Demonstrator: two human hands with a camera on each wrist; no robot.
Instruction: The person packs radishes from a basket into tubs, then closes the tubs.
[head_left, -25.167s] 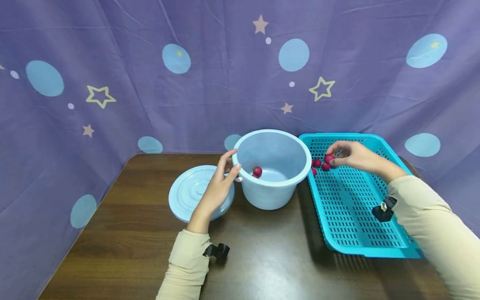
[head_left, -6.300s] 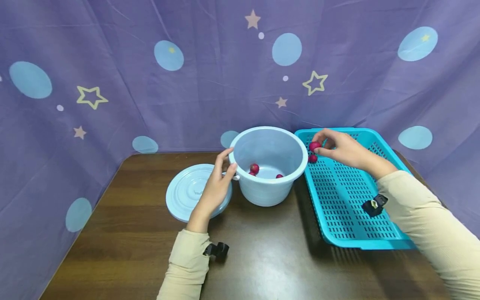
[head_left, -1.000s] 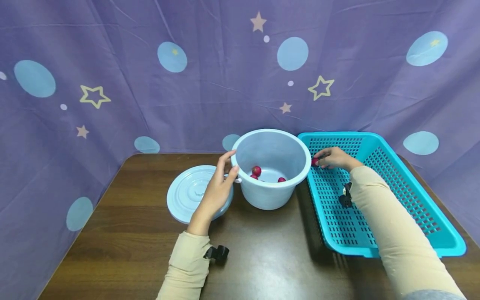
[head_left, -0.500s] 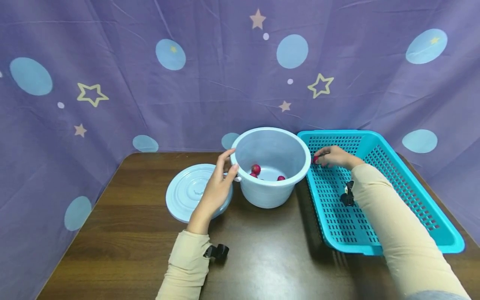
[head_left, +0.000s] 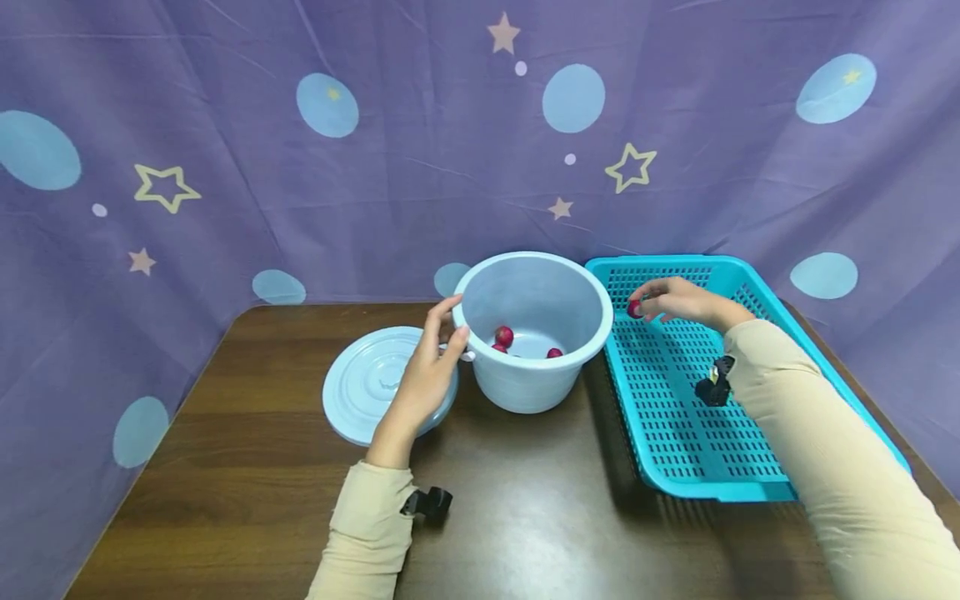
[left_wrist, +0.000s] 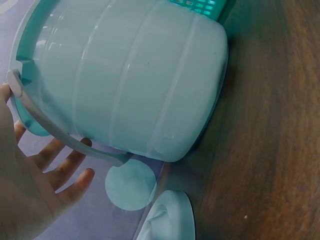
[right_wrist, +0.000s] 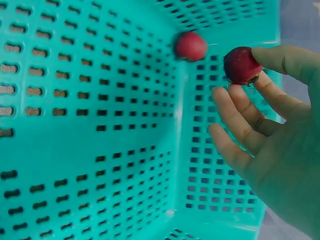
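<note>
My left hand (head_left: 429,367) grips the rim of a pale blue plastic bucket (head_left: 528,387) beside its handle joint. The grey bail handle (left_wrist: 55,131) hangs down the bucket's side in the left wrist view, several fingers spread near it. Inside the bucket lie small round red fruits (head_left: 504,337), three of them visible. Over the far left part of a turquoise slotted basket (head_left: 678,487), my right hand (head_left: 686,302) pinches a dark red round fruit (right_wrist: 241,66) between thumb and fingers. Another red fruit (right_wrist: 191,46) sits in the basket in the right wrist view.
A pale blue round lid (head_left: 367,387) lies on the brown wooden table (head_left: 247,467) left of the bucket, partly behind my left forearm. The basket stands close to the bucket's right side. A purple patterned cloth (head_left: 420,167) hangs behind the table.
Over the last second my right hand has drawn slightly right in the basket, pinching a fruit. Compared with 25 seconds ago, the bucket shows another fruit and the basket fewer. My left hand stays put.
</note>
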